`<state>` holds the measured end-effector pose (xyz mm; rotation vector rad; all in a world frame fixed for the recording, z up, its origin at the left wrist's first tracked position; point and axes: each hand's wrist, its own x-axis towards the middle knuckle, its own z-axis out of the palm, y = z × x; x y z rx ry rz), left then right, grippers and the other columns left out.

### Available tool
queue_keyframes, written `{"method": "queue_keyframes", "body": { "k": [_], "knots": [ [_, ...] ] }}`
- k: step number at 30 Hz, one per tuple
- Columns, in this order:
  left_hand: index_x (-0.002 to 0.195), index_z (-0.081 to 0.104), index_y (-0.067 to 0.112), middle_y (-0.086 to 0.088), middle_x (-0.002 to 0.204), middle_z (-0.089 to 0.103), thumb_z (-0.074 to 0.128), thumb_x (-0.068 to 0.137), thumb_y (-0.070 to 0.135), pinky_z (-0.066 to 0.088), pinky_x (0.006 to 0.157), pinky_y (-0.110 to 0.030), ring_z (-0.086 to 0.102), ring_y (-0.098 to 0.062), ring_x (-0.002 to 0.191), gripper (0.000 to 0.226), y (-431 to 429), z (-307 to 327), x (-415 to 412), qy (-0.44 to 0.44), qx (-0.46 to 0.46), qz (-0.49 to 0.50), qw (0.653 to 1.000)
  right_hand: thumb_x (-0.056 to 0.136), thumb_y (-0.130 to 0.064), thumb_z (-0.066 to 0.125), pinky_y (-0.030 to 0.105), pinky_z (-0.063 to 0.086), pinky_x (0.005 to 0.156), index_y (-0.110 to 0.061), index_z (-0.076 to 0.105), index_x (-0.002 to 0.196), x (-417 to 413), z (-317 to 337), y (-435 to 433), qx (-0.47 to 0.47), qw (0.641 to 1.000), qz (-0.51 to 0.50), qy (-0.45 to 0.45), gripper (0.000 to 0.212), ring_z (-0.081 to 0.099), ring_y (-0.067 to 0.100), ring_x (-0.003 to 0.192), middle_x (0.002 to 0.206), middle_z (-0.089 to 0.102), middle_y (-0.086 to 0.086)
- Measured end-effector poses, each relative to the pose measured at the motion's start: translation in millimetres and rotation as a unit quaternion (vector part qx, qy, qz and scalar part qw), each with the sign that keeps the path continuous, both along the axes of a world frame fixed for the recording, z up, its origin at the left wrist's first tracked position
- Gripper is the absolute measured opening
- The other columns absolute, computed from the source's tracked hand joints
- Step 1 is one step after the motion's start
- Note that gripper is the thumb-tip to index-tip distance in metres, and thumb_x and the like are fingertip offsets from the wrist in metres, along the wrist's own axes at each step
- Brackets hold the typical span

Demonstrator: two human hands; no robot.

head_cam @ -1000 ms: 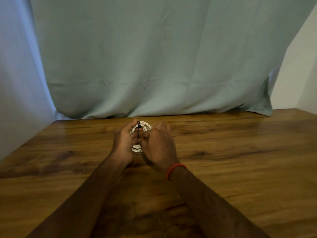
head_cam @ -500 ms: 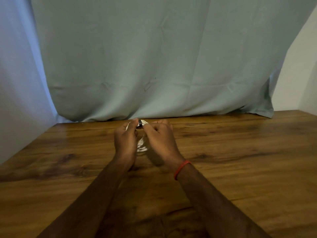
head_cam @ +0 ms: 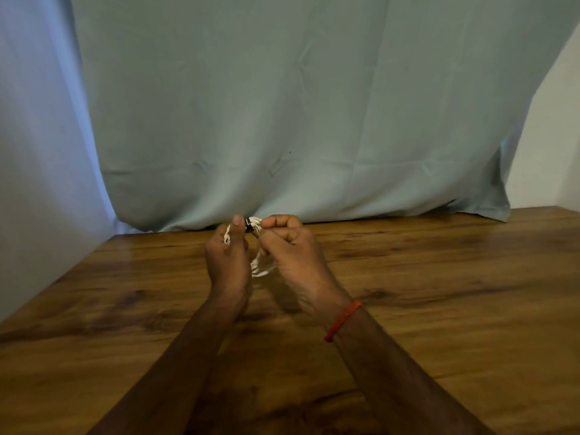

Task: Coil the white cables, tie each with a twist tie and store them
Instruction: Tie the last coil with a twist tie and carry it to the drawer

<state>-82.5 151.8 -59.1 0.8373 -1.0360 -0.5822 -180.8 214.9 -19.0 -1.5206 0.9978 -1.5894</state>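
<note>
My left hand (head_cam: pixel 226 257) grips the coiled white cable (head_cam: pixel 261 267) above the table (head_cam: pixel 439 293) while my right hand (head_cam: pixel 290 249) pinches the dark twist tie (head_cam: pixel 250 227) at its far edge; coiling appears complete, tying underway, storage outstanding.

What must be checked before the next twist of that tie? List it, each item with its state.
1. Left hand grips the coiled white cable: ok.
2. Loops gathered between the two hands: ok.
3. Dark twist tie sits across the coil's top: ok.
4. Right hand pinches the twist tie with its fingers: ok.
5. Tie ends twisted tight: cannot tell, the fingers hide them.
6. Place to store the coil in view: not ok, none shows.
</note>
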Motion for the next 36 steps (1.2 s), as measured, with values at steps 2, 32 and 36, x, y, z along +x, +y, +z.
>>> {"method": "queue_keyframes", "body": {
  "k": [2, 32, 36],
  "knots": [
    [0.080, 0.065, 0.014, -0.008, 0.064, 0.053, 0.059, 0.098, 0.034, 0.040, 0.055, -0.030, 0.049, -0.015, 0.058, 0.027, 1, -3, 1, -0.012, -0.008, -0.029, 0.999, 0.087, 0.004, 0.057, 0.018, 0.050, 0.068, -0.013, 0.062, 0.050, -4, 0, 0, -0.006, 0.999, 0.033, -0.023, 0.041, 0.064, 0.005, 0.083, 0.099, 0.071, -0.006],
    [0.103, 0.068, 0.016, -0.002, 0.075, 0.065, 0.071, 0.084, 0.019, 0.047, 0.050, -0.020, 0.058, -0.009, 0.056, 0.020, 18, -3, -12, 0.020, -0.016, -0.295, 0.955, 0.079, -0.007, 0.082, 0.042, 0.061, 0.078, -0.013, 0.067, 0.088, -33, -15, -32, 0.011, 0.991, -0.062, -0.115, 0.018, 0.075, 0.030, 0.081, 0.086, 0.075, 0.018],
    [0.102, 0.076, 0.020, -0.013, 0.086, 0.066, 0.074, 0.084, 0.022, 0.043, 0.062, -0.029, 0.054, -0.028, 0.072, 0.018, 16, -3, -12, 0.037, -0.020, -0.285, 0.958, 0.080, -0.005, 0.080, 0.042, 0.060, 0.078, -0.003, 0.070, 0.085, -33, -17, -33, 0.057, 0.984, -0.029, -0.167, 0.012, 0.071, 0.028, 0.073, 0.084, 0.074, 0.020]
  ]
}}
